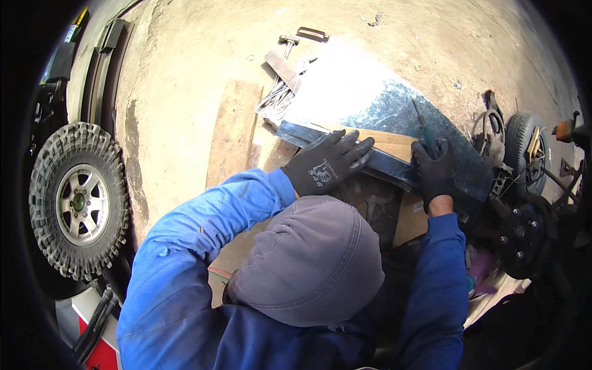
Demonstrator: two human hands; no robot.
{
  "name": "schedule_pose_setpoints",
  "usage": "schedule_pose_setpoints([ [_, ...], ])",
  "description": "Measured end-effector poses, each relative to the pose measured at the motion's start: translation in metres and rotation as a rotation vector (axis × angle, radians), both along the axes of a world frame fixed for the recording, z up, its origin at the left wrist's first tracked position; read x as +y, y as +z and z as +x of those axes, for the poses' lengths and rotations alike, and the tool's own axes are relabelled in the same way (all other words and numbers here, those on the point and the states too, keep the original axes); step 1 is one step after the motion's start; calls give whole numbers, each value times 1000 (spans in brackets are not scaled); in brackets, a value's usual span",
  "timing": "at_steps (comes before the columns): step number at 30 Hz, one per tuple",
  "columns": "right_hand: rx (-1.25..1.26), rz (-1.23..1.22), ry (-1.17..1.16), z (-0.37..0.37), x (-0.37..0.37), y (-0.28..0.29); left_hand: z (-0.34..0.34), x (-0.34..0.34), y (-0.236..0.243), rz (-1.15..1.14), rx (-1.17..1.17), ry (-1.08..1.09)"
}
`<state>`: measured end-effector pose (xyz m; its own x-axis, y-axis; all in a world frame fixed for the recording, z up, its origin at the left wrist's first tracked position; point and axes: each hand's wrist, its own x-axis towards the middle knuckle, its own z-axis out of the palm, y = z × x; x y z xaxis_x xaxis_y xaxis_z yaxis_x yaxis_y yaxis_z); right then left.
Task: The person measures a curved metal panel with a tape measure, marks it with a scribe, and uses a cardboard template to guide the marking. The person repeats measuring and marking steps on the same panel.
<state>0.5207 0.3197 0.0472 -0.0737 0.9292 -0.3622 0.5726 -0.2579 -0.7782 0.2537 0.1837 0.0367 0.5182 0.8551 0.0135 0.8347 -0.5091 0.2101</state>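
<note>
Left hand (pixel 330 161): laid across the near edge of the metal panel, fingers extended; its thumb is hidden, so whether it clamps that edge cannot be told.
Right hand (pixel 435 168): wrapped around 1 pointed tool (pixel 423 126), the tip aimed toward the far side.
Metal panel (pixel 375 102): in front of both hands, with 1 tan strip (pixel 393 145) along its near edge.
Steady handling: even left-hand pressure should limit slipping; the tip is best kept clear of the left fingers.
</note>
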Motion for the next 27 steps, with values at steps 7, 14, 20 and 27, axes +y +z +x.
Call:
schedule_pose_setpoints([
  [7,-16,28,12,-8,1,6,-9,2,-5,-45,-31,-59],
  [14,-13,44,12,-9,-2,8,-10,3,-4,-61,-37,-90],
  [20,-12,26,18,-8,0,8,-12,3,-8,-49,-98,-100],
  [27,-6,23,27,-7,1,7,-12,3,-11,-48,-112,-97],
])
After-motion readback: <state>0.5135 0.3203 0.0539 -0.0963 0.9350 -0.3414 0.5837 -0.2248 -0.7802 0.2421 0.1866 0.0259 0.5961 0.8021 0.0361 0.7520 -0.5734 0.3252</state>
